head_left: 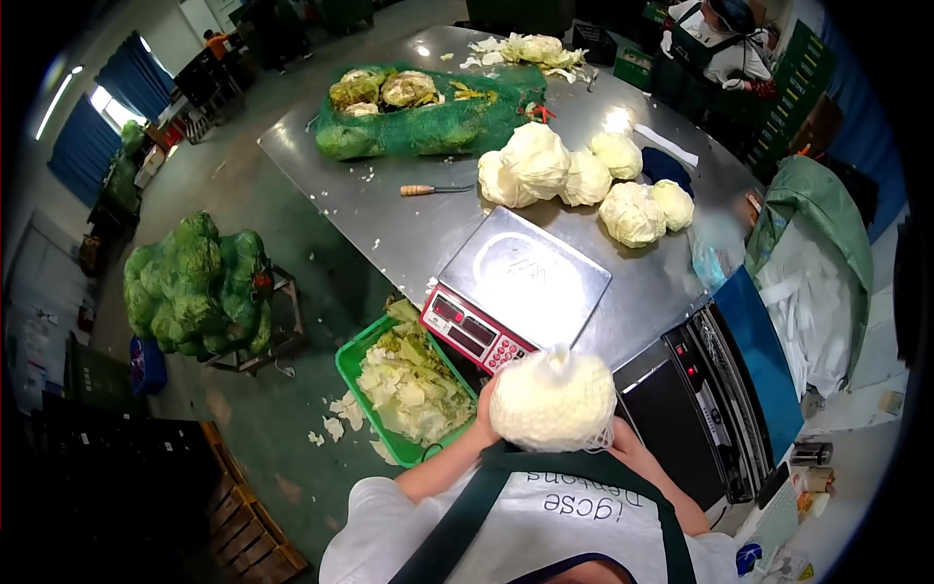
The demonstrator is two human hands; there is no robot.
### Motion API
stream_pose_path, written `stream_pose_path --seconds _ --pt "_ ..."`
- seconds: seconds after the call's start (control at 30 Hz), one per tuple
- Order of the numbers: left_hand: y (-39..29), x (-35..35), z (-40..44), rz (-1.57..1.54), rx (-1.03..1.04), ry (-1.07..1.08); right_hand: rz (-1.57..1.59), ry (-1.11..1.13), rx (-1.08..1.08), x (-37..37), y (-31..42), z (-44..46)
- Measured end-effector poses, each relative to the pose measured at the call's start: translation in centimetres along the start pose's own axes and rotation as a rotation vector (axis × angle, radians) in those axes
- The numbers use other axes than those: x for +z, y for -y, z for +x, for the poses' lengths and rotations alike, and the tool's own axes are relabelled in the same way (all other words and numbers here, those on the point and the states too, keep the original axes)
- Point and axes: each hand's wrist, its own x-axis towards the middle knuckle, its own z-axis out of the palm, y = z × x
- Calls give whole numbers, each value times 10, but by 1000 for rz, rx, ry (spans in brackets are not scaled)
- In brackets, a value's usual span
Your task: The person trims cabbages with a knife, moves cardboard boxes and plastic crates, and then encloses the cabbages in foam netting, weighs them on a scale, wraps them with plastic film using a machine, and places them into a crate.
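Observation:
A trimmed pale cabbage point(553, 401) in a white foam net is held close to my chest, its net gathered at the top. My left hand point(486, 413) is closed against its left side, with most fingers hidden behind it. Lower on the right, my right hand point(626, 441) grips the cabbage near the loose net edge; its fingers are partly covered. Just beyond stands a red digital scale point(530, 277) with a bare metal plate. Several peeled cabbages point(584, 180) sit behind the scale, and a wooden-handled knife point(433, 190) lies to their left.
A green crate point(355, 370) of leaf scraps stands on the left. Green mesh sacks of cabbages lie on the metal table point(350, 209) and on a floor stand. On the right are a black sealing machine point(671, 409) and a bag of white nets point(808, 292). A co-worker stands at the far right.

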Motion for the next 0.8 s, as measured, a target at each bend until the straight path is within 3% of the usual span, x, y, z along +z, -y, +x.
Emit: stream_pose_path --seconds 0.1,0.17,0.2,0.27,0.33,0.4,0.5,0.53,0.6,0.67,0.7,0.8 --pt "5 48 1 530 383 -218 478 -192 267 -11 -36 50" --pt "-15 63 29 125 357 -158 946 19 312 -35 -59 85" --pt "-28 65 44 -92 293 -97 1196 23 390 -33 -48 99" --pt "-44 79 69 -34 192 -11 900 -143 252 -40 -65 146" --pt "-59 93 93 47 141 -22 1122 -155 386 -32 -34 168" --pt "-74 106 103 115 137 66 968 -129 406 -22 -2 164" --pt "-82 111 100 210 136 53 30 -162 205 -4 43 130" --pt "-79 117 94 265 157 32 -243 -156 93 -10 44 125" --pt "-74 122 88 491 250 -29 -656 -328 -344 -20 35 128" --pt "-65 117 88 676 383 -17 -605 -463 -445 -6 61 130" --pt "-65 105 91 673 439 -50 -777 -528 -724 -2 69 140" --pt "-41 131 70 904 605 -44 -732 -478 -691 11 38 182"
